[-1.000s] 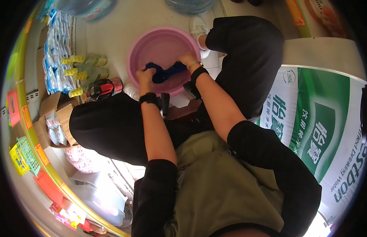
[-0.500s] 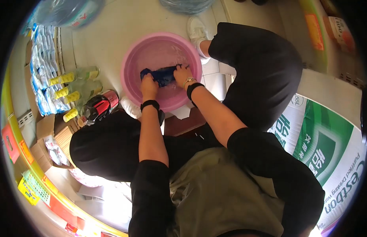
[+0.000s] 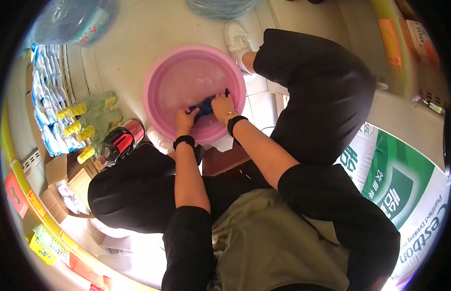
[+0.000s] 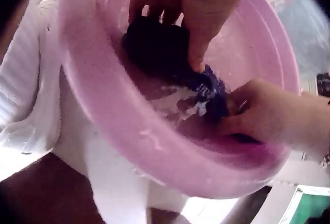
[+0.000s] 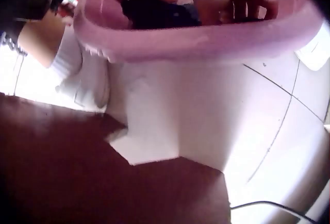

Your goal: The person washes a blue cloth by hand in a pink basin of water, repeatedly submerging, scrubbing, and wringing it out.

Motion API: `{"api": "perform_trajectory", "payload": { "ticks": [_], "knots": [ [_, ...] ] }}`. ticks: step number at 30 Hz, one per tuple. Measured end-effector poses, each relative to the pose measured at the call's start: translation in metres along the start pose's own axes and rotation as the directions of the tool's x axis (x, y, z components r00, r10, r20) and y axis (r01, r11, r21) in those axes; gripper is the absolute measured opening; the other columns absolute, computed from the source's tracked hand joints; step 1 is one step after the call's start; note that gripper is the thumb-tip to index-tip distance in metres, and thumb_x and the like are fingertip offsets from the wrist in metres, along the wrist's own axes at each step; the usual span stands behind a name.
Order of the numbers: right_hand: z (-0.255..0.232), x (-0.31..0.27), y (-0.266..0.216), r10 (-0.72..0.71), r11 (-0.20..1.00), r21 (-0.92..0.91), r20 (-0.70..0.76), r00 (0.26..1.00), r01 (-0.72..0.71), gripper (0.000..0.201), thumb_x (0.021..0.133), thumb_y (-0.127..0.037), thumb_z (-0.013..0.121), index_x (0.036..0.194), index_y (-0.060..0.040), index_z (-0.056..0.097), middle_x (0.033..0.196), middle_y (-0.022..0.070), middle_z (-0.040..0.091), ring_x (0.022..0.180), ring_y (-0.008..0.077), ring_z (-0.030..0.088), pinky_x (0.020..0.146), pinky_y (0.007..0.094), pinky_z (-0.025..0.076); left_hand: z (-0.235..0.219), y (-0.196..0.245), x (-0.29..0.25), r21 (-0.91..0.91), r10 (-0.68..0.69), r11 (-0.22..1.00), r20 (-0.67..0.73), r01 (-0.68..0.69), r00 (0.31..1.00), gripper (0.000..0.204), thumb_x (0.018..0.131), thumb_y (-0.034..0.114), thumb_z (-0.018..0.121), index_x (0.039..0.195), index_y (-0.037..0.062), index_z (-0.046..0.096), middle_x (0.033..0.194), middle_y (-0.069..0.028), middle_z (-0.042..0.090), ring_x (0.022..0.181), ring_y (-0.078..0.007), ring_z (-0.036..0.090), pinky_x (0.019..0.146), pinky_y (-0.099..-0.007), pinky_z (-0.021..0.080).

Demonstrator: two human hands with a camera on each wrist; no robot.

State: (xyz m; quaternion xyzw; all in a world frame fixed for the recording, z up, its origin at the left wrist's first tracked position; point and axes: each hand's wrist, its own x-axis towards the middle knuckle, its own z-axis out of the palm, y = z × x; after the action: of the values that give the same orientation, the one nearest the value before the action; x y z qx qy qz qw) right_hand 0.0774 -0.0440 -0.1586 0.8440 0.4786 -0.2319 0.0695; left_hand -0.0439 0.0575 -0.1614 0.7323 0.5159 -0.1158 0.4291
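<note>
A pink plastic basin (image 3: 149,92) of water stands on the floor between the person's legs. Low in it, toward the person, is a wet dark-blue cloth (image 3: 204,106), bunched into a narrow bundle. The left hand (image 3: 185,119) grips the bundle's left end; in the left wrist view its fingers curl over the cloth (image 4: 157,48) and the thumb points down. On the other end, the right hand (image 3: 221,106) pinches the fabric with bent fingers, a corner poking out beyond it. Whitish suds or glints show on the water below the cloth in the left wrist view.
Left of the basin lie several clear bottles (image 3: 106,100) with yellow labels and a dark bottle with a red label (image 3: 123,139). Large water jugs (image 3: 72,19) stand at the back. A Cestbon water carton (image 3: 405,194) is at the right. White shoes (image 3: 237,39) flank the basin.
The cloth hung stretched between the hands, then lay spread wider; now it is bunched tighter with the hands closer together. The basin sits slightly lower and further left in the head view.
</note>
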Motion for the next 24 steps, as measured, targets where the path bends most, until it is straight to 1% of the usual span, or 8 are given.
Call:
{"api": "perform_trajectory", "payload": {
  "ticks": [2, 4, 8, 11, 15, 20, 22, 24],
  "knots": [
    [-0.018, 0.005, 0.004, 0.048, 0.986, 0.158, 0.078, 0.996, -0.059, 0.023, 0.078, -0.013, 0.044, 0.087, -0.0072, 0.064, 0.095, 0.0139, 0.059, 0.094, 0.0286, 0.054, 0.076, 0.0445, 0.04, -0.008, -0.006, 0.008, -0.108, 0.015, 0.994, -0.085, -0.024, 0.996, 0.023, 0.064, 0.017, 0.067, 0.062, -0.0017, 0.052, 0.06, -0.0178, 0.055, 0.054, -0.023, 0.052, 0.054, -0.0346, 0.041],
    [-0.036, 0.006, 0.012, 0.044, 0.94, 0.326, 0.167, 0.985, -0.097, 0.028, 0.074, -0.01, 0.047, 0.098, -0.0005, 0.057, 0.089, 0.0229, 0.059, 0.084, 0.0363, 0.059, 0.073, 0.0446, 0.046, -0.022, -0.002, 0.007, -0.245, 0.173, 0.928, -0.382, -0.28, 0.908, 0.022, 0.064, 0.009, 0.062, 0.06, -0.0032, 0.045, 0.053, -0.0131, 0.047, 0.051, -0.0177, 0.043, 0.051, -0.0332, 0.037],
    [-0.031, 0.009, 0.021, 0.071, 0.821, 0.55, 0.172, 0.982, -0.156, 0.055, 0.071, -0.013, 0.05, 0.119, 0.0051, 0.033, 0.092, 0.0276, 0.056, 0.087, 0.0388, 0.056, 0.077, 0.0411, 0.045, -0.053, 0.008, 0.007, -0.385, 0.188, 0.844, -0.441, -0.374, 0.878, 0.02, 0.065, 0.001, 0.056, 0.059, 0.0014, 0.037, 0.053, -0.0027, 0.033, 0.052, -0.0108, 0.036, 0.049, -0.0278, 0.033],
    [-0.039, 0.0, 0.023, 0.115, 0.775, 0.609, 0.121, 0.986, -0.165, 0.05, 0.07, -0.013, 0.054, 0.115, 0.005, 0.04, 0.096, 0.0269, 0.055, 0.09, 0.0371, 0.055, 0.078, 0.0408, 0.044, -0.071, 0.03, -0.008, -0.478, 0.164, 0.762, -0.51, -0.437, 0.844, 0.016, 0.067, 0.001, 0.055, 0.067, 0.0017, 0.039, 0.06, -0.002, 0.037, 0.055, -0.0104, 0.036, 0.052, -0.0257, 0.034],
    [-0.063, -0.007, 0.027, 0.06, 0.796, 0.583, 0.197, 0.979, -0.166, 0.048, 0.066, -0.018, 0.064, 0.106, 0.0038, 0.05, 0.098, 0.0247, 0.056, 0.091, 0.0361, 0.055, 0.079, 0.0397, 0.044, -0.083, 0.048, -0.018, -0.376, 0.143, 0.737, -0.724, -0.561, 0.674, 0.011, 0.07, 0.003, 0.051, 0.076, -0.0002, 0.042, 0.068, -0.0046, 0.04, 0.065, -0.0128, 0.042, 0.061, -0.0241, 0.037],
    [-0.08, -0.009, 0.036, 0.162, 0.805, 0.579, 0.0, 0.987, -0.133, 0.048, 0.057, -0.031, 0.074, 0.088, 0.0029, 0.059, 0.09, 0.0227, 0.058, 0.087, 0.0348, 0.056, 0.077, 0.0382, 0.044, -0.106, 0.057, -0.025, -0.352, 0.249, 0.722, -0.672, -0.596, 0.698, 0.009, 0.071, 0.006, 0.05, 0.076, -0.0012, 0.048, 0.072, -0.008, 0.05, 0.07, -0.0149, 0.048, 0.065, -0.0248, 0.04],
    [-0.092, -0.006, 0.037, 0.169, 0.812, 0.576, -0.07, 0.983, -0.099, 0.044, 0.06, -0.032, 0.071, 0.086, 0.0013, 0.061, 0.087, 0.0219, 0.059, 0.084, 0.0345, 0.056, 0.076, 0.0381, 0.044, -0.109, 0.06, -0.027, -0.475, 0.147, 0.738, -0.581, -0.479, 0.801, 0.014, 0.069, 0.009, 0.055, 0.076, -0.0009, 0.05, 0.072, -0.0086, 0.052, 0.066, -0.0159, 0.049, 0.064, -0.0266, 0.041],
    [-0.098, -0.002, 0.038, 0.163, 0.808, 0.586, -0.139, 0.977, -0.051, 0.039, 0.063, -0.031, 0.069, 0.086, -0.0002, 0.062, 0.086, 0.0207, 0.059, 0.084, 0.0341, 0.056, 0.077, 0.0382, 0.044, -0.11, 0.059, -0.033, -0.428, 0.159, 0.773, -0.583, -0.468, 0.796, 0.018, 0.067, 0.011, 0.058, 0.078, -0.0011, 0.05, 0.072, -0.0092, 0.053, 0.065, -0.0172, 0.049, 0.064, -0.028, 0.041]
  ]
}}
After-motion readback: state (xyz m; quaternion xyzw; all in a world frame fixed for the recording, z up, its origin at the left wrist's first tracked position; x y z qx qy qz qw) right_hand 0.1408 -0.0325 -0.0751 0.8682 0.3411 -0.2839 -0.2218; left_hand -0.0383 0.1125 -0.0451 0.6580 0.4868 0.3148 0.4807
